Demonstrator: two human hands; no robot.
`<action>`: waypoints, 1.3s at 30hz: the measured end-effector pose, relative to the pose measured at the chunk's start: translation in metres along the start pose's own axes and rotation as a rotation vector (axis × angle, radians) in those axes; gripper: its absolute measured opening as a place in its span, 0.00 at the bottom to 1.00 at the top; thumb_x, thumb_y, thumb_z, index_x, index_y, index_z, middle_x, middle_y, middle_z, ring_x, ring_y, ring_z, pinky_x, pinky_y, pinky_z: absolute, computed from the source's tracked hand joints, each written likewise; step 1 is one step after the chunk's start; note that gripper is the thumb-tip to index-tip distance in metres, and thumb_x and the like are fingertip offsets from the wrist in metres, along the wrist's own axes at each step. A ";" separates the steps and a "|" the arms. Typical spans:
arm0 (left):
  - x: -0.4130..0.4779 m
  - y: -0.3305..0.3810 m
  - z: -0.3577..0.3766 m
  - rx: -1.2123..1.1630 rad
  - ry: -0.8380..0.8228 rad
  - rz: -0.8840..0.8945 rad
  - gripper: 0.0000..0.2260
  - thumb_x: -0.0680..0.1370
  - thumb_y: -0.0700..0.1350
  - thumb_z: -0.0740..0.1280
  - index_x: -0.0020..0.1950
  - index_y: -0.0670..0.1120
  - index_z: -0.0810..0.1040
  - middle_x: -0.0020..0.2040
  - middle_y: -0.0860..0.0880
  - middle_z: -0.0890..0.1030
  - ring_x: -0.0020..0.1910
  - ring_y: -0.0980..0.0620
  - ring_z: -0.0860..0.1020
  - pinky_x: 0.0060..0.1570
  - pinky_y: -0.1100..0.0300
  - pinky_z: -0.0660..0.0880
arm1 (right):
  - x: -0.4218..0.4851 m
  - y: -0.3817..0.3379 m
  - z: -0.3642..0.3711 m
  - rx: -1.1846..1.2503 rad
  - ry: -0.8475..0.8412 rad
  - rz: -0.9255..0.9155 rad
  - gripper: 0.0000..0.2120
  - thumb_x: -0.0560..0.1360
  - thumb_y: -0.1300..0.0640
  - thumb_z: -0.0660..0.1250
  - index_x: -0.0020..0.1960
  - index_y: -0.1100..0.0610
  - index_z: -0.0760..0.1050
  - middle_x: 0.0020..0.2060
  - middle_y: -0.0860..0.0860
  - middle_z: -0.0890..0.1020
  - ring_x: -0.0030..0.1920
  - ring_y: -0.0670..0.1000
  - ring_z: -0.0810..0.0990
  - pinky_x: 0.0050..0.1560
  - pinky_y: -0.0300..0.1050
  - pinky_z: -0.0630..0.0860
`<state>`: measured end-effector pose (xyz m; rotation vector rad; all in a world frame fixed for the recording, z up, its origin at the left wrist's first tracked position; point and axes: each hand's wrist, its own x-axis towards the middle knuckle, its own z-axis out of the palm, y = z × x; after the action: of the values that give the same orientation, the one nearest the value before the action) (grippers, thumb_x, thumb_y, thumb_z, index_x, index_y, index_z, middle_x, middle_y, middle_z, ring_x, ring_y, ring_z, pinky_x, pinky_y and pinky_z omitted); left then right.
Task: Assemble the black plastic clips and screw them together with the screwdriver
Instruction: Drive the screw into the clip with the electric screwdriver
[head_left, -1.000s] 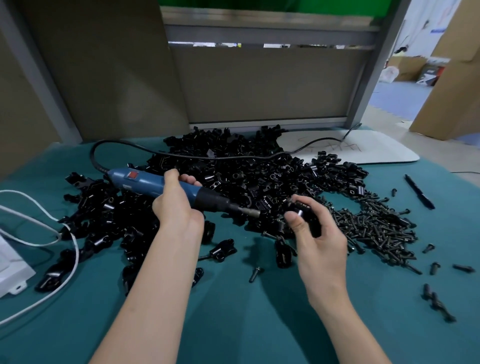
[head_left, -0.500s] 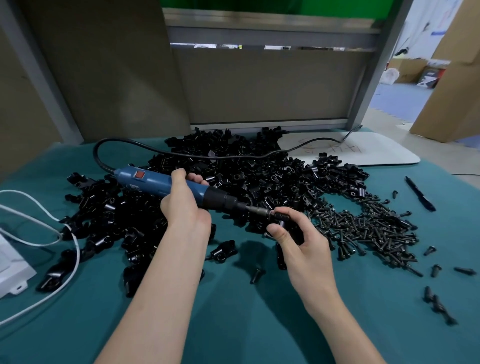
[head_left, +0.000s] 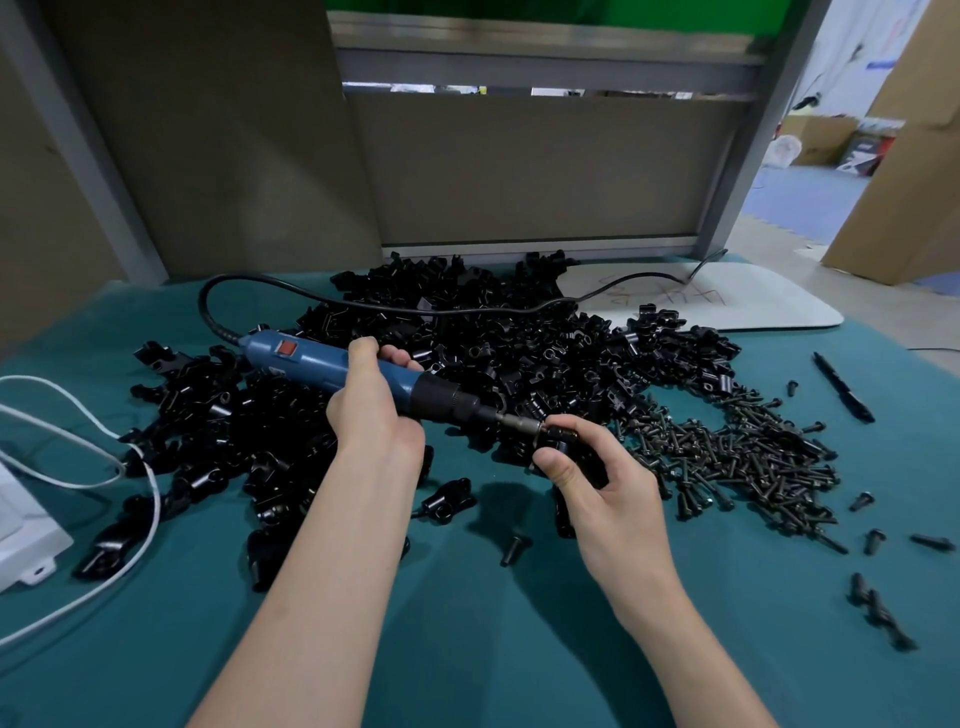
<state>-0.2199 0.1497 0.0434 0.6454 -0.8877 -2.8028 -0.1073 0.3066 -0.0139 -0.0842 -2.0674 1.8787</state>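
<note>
My left hand (head_left: 371, 410) grips a blue electric screwdriver (head_left: 332, 364) that lies nearly level and points right. Its metal bit touches a black plastic clip (head_left: 563, 434) pinched in the fingers of my right hand (head_left: 602, 488). My fingers hide most of that clip. A big heap of loose black clips (head_left: 493, 343) covers the middle of the teal table (head_left: 467, 623) behind both hands. Right of my right hand lies a pile of black screws (head_left: 743, 457).
The screwdriver's black cord (head_left: 363, 304) loops back over the heap. A white cable (head_left: 78, 483) and a white box (head_left: 26, 540) lie at the left edge. A white board (head_left: 727, 306) sits at the back right, a black pen (head_left: 841, 384) beside it. Stray screws (head_left: 514, 548) lie nearby.
My right hand has brought the clip left and down to the screwdriver's bit. My left hand has pushed the screwdriver right, so tip and clip now meet.
</note>
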 end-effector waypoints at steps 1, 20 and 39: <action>0.000 0.000 0.000 -0.004 0.000 -0.001 0.05 0.78 0.39 0.70 0.46 0.43 0.74 0.30 0.51 0.78 0.28 0.56 0.77 0.35 0.61 0.78 | 0.000 0.000 0.000 0.002 -0.001 0.001 0.16 0.70 0.35 0.71 0.57 0.34 0.80 0.32 0.55 0.72 0.29 0.54 0.59 0.25 0.47 0.58; -0.006 -0.003 0.001 -0.015 0.000 0.000 0.06 0.78 0.38 0.69 0.45 0.43 0.73 0.27 0.51 0.78 0.25 0.56 0.77 0.32 0.62 0.77 | 0.001 0.002 0.000 -0.008 0.011 0.002 0.15 0.70 0.35 0.71 0.56 0.34 0.80 0.33 0.55 0.71 0.30 0.54 0.61 0.28 0.53 0.58; -0.010 0.001 0.009 -0.027 0.064 -0.039 0.06 0.79 0.41 0.69 0.49 0.44 0.73 0.40 0.48 0.80 0.35 0.53 0.80 0.41 0.57 0.81 | 0.002 0.000 -0.005 -0.021 0.039 -0.021 0.14 0.71 0.37 0.72 0.55 0.32 0.80 0.33 0.47 0.79 0.29 0.49 0.65 0.29 0.45 0.67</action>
<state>-0.2150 0.1565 0.0541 0.7516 -0.8326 -2.8059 -0.1075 0.3116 -0.0133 -0.1029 -2.0540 1.8290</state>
